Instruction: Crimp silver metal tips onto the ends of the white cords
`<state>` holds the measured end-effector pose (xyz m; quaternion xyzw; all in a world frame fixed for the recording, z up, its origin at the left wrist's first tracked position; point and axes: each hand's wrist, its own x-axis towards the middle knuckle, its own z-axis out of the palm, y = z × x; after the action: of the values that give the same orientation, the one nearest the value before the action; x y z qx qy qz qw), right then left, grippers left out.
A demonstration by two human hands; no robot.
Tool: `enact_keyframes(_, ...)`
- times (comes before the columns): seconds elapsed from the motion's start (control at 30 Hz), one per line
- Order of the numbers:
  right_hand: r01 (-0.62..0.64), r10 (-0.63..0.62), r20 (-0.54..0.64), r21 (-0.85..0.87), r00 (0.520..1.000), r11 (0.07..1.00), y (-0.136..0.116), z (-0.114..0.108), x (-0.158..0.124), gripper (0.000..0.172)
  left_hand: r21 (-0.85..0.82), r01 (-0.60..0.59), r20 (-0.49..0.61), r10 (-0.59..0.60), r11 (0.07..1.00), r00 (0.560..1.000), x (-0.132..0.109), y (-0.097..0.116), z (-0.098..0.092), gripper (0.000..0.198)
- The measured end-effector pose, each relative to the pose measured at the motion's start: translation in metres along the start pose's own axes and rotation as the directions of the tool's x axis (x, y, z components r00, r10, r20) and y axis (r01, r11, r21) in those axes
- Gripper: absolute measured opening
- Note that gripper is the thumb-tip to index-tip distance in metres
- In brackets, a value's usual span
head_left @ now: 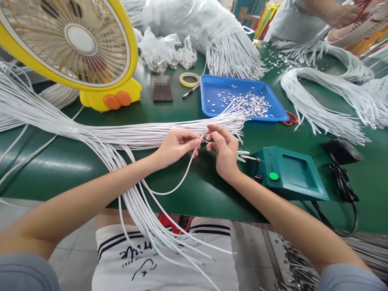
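Observation:
My left hand [177, 146] pinches a single white cord [178, 184] near its end; the cord loops down over the green table. My right hand [222, 150] is closed in a pinch right beside it, fingertips at the cord's tip, holding something too small to name. Behind both hands lies a thick bundle of white cords [127, 135], spreading left and hanging over the table edge. A blue tray [212, 87] with several small metal tips lies just beyond. A green desktop machine [287, 171] stands at my right wrist.
A yellow fan [75, 48] stands back left. A tape roll [189, 79], a pen and bags of metal parts lie behind the tray. More white cord bundles [327, 105] lie on the right. Another person's arm [333, 14] works at the far right. Black cables [345, 186] trail from the machine.

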<state>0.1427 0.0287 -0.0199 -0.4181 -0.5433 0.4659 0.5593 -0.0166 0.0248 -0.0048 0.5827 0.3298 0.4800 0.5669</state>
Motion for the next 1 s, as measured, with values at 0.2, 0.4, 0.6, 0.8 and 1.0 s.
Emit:
enact_keyframes(0.2,-0.043,0.03,0.093,0.135,0.995,0.99,0.0012,0.0005,0.001,0.021,0.008,-0.02,-0.022,0.02,1.0,1.0,0.0005,-0.0014,-0.0009,0.031)
enact_keyframes(0.4,-0.024,0.02,0.033,0.125,0.999,0.992,-0.0022,0.0013,0.0015,0.026,0.041,-0.019,-0.017,0.019,0.999,1.0,0.0012,-0.0008,-0.0009,0.03)
enact_keyframes(0.6,0.073,-0.072,-0.009,0.084,0.997,0.994,0.0019,0.0016,0.005,0.026,0.066,-0.042,-0.042,0.045,0.997,0.998,0.0008,-0.0028,0.0002,0.032)
enact_keyframes(0.8,0.109,-0.11,0.012,0.081,0.994,0.991,0.0004,0.0024,0.0044,0.026,0.031,-0.01,-0.042,0.011,0.999,0.999,0.0011,-0.0021,0.0008,0.033)
enact_keyframes(1.0,0.144,-0.151,0.065,0.1,0.986,0.985,-0.004,0.0025,0.0,0.022,0.049,-0.002,0.006,0.002,0.999,1.0,-0.0029,-0.0009,0.0031,0.022)
